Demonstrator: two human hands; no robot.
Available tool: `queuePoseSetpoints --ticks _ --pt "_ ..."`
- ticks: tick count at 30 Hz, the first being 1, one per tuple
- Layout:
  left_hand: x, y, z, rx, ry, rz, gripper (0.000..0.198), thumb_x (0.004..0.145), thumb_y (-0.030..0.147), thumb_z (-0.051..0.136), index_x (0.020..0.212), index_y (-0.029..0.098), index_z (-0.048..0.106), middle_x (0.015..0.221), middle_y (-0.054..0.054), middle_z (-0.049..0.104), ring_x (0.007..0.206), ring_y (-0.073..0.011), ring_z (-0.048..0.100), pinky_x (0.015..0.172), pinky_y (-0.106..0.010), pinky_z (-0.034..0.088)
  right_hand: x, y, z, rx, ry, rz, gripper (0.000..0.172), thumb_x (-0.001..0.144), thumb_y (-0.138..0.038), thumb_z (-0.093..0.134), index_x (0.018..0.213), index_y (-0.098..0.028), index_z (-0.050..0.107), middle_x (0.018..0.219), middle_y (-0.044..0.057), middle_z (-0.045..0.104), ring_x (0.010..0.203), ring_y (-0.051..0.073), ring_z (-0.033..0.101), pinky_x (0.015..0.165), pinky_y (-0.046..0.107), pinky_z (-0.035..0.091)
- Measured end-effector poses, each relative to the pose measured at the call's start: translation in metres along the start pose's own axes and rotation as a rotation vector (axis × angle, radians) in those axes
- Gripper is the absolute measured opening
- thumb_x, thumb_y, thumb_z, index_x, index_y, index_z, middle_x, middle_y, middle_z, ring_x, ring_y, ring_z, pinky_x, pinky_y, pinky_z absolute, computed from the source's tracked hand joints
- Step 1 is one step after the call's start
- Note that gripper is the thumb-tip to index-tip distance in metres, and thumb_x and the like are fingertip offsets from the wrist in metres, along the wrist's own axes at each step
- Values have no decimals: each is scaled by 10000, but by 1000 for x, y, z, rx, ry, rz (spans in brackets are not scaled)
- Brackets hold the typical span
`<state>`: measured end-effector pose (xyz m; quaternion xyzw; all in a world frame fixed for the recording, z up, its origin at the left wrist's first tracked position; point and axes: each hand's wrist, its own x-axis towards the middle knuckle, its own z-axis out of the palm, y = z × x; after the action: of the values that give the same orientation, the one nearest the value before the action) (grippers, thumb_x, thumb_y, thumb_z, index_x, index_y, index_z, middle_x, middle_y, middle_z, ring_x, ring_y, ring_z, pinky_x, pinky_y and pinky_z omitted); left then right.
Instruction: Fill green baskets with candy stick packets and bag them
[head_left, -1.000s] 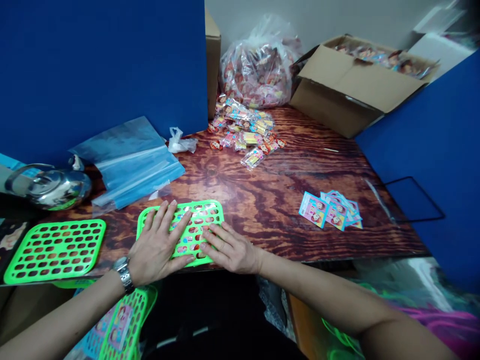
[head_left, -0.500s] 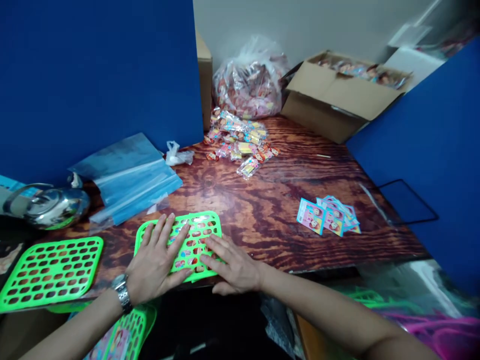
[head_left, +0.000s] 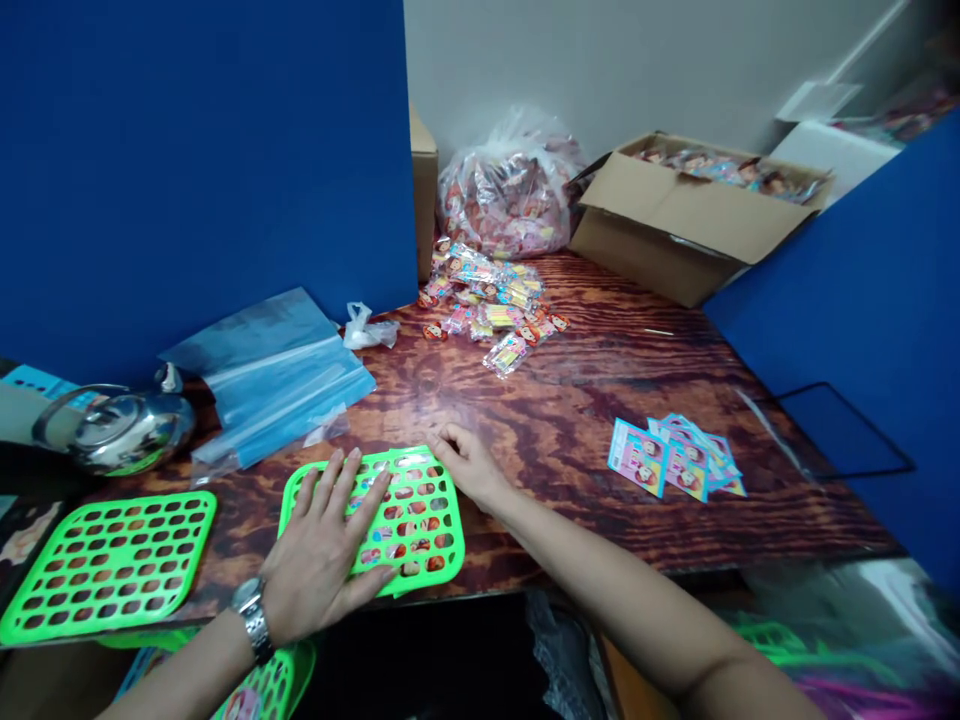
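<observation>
A green plastic grid basket lid lies flat at the table's front edge, with printed pieces showing through its holes. My left hand, a metal watch at its wrist, presses flat on the left part of it with fingers spread. At the upper right corner of the lid, my right hand has its fingers curled against the rim; whether they pinch the rim or something small is hidden. Another green grid lid lies to the left. Several printed cards are on the table at the right.
Small wrapped packets are heaped before a full clear bag. An open carton stands at the back right. Blue plastic sheets and a metal kettle are at left. Blue panels flank the table.
My right hand has moved from the lid's middle right up to its upper right corner, and its fingers have curled. My left hand stays on the lid. The view has shifted slightly.
</observation>
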<state>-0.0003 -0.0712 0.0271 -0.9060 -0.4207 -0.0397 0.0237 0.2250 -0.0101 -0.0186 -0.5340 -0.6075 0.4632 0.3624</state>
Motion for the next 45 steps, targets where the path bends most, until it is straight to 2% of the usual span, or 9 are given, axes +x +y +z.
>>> queuePoseSetpoints --ticks 7,13,19,23,25,28,33,40,45 --pt "1 -2 2 -29 -18 -13 855 774 650 472 1454 214 191 1531 -189 28 1354 -449 161 1034 -601 211 3 3 -4 -6 -90 -44 299 916 -418 323 714 -211 398 691 -36 440 648 117 443 614 237 374" --pt "0 0 2 0 0 -2 849 782 645 463 1455 208 185 1531 -186 38 1352 -451 161 1029 -602 211 5 9 0 -65 -49 -85 260 908 -273 224 675 -225 332 681 -19 421 670 138 441 668 268 378" --pt "2 -6 2 -22 -26 56 863 789 667 432 1462 217 132 1530 -191 34 1361 -439 140 1032 -602 203 -1 -3 -17 -204 -160 -15 288 923 -315 280 749 -212 485 771 12 572 751 156 530 697 279 414" --pt "7 -12 -1 -117 -50 135 892 783 684 422 1465 211 94 1528 -196 39 1366 -430 133 1045 -603 186 16 -34 -23 -386 -124 -182 256 917 -357 385 835 -192 563 776 18 608 722 150 544 666 261 398" --pt "9 -13 -1 -159 -51 139 911 780 689 421 1466 198 78 1524 -209 33 1365 -436 126 1045 -600 196 35 -55 -9 -376 -208 -322 225 911 -319 419 887 -183 596 808 21 632 737 139 561 673 245 397" --pt "9 -13 0 -212 -65 127 926 775 703 410 1467 192 66 1517 -232 25 1352 -451 158 1037 -614 201 66 -83 29 -375 -448 -468 196 884 -282 488 960 -180 637 904 32 663 818 137 584 708 226 400" --pt "7 -13 3 -288 -65 94 941 760 727 404 1465 186 94 1507 -249 69 1328 -469 206 1008 -635 224 101 -101 81 -581 -839 -425 174 826 -322 584 813 -178 681 687 -14 646 630 103 539 576 196 348" --pt "6 -16 3 -367 -83 82 903 782 739 323 1461 182 115 1482 -262 173 1320 -461 240 1015 -612 218 115 -97 90 -518 -1041 -282 212 842 -301 546 725 -135 607 591 -44 522 557 70 438 520 180 313" --pt "6 -13 5 -344 -64 39 903 768 746 337 1456 193 142 1475 -239 225 1317 -430 269 1027 -582 212 118 -84 93 -333 -1126 -133 202 847 -343 530 817 -145 560 664 -40 509 600 80 435 536 185 348"
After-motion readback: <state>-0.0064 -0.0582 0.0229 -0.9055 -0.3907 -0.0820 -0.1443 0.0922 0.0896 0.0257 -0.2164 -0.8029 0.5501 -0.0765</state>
